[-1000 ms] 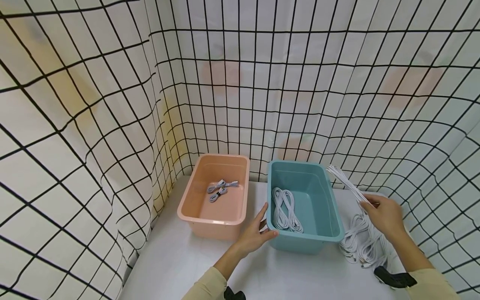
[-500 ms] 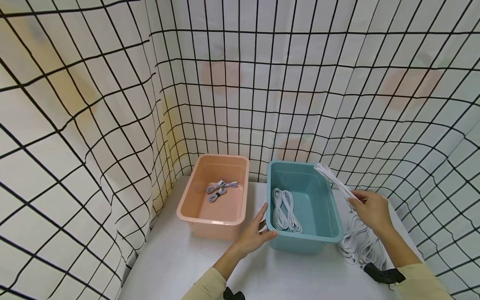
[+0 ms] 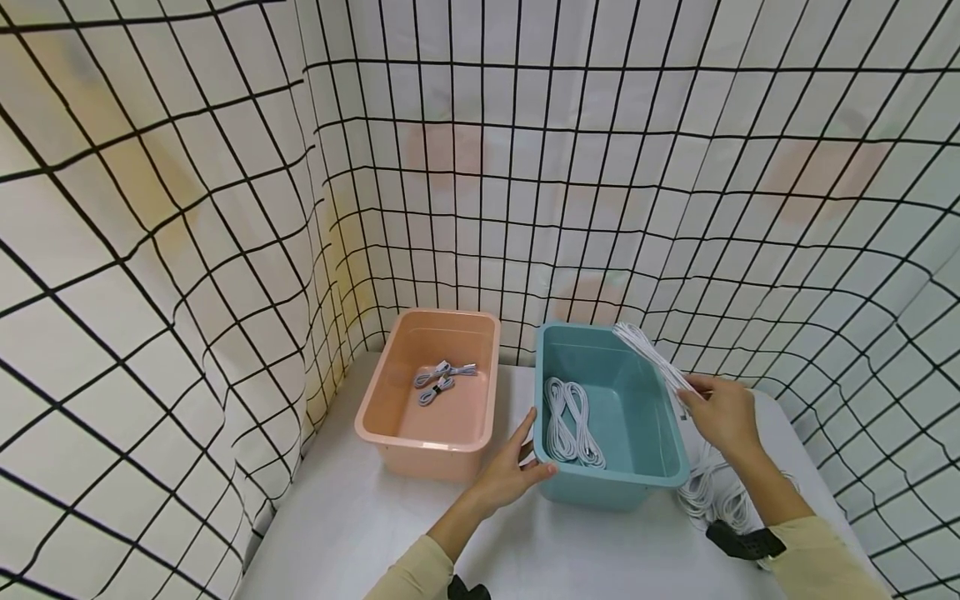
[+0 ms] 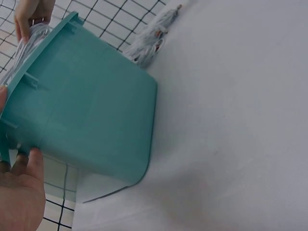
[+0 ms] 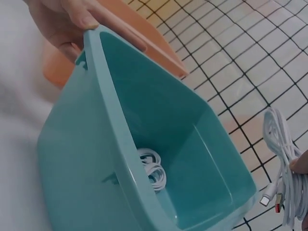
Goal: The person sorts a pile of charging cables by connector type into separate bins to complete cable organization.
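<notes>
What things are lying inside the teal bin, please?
Coiled white cables lie inside the teal bin, along its left side. Anything directly beneath them is covered and cannot be seen.

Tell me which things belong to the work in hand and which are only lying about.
Likely in use:
right hand with white cable bundle
left hand on teal plastic bin
coiled white cable inside it
white cable pile

Likely idle:
peach plastic bin
small grey cable bundles
</notes>
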Demonstrator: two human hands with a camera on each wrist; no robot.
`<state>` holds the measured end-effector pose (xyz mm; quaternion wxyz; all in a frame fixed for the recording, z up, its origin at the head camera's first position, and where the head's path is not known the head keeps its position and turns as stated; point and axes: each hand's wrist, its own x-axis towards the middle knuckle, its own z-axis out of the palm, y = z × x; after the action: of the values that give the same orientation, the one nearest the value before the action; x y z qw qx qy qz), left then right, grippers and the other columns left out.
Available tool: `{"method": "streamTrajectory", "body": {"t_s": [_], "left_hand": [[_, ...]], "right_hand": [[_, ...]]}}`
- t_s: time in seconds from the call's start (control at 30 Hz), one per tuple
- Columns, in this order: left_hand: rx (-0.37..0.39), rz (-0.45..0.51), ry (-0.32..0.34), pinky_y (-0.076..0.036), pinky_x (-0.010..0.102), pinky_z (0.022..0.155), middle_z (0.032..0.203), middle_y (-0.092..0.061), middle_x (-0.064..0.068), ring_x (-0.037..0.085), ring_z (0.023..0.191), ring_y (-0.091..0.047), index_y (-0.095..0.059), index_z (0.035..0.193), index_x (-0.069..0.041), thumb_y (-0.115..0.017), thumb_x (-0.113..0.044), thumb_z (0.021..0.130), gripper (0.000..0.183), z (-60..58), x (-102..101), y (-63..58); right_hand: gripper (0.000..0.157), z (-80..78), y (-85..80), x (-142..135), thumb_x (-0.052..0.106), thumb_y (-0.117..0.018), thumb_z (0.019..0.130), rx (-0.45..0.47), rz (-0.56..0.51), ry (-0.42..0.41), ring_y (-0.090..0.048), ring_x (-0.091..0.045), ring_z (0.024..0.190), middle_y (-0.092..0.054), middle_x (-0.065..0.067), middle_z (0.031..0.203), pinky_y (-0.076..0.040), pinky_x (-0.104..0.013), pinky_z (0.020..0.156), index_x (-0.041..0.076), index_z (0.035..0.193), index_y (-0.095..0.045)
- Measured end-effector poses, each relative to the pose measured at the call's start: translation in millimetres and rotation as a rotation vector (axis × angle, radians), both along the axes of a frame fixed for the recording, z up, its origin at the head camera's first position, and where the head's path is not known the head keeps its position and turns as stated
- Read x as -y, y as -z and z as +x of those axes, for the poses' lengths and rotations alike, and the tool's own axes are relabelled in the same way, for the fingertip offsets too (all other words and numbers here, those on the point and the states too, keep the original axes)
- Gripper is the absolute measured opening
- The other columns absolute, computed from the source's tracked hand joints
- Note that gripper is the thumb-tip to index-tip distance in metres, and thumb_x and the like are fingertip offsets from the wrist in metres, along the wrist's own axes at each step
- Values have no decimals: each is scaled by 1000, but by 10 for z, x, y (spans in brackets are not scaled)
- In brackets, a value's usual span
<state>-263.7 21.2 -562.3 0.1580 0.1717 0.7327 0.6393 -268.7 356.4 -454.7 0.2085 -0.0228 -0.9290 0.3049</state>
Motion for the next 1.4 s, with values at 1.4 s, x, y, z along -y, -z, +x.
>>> {"method": "streamTrajectory", "body": {"t_s": [1.4], "left_hand": [[-7,44,2,-44,38,109,171,-17,-2,32,148,-35,-16,166,-39,-78,-31,95,95,-5,-30,29]], "right_hand": [[47,228,73,-299,32,-65,104,73,-16,-62,-61,-48,109,-63,-27,129,-59,-49,70,-1,137,-62]]}}
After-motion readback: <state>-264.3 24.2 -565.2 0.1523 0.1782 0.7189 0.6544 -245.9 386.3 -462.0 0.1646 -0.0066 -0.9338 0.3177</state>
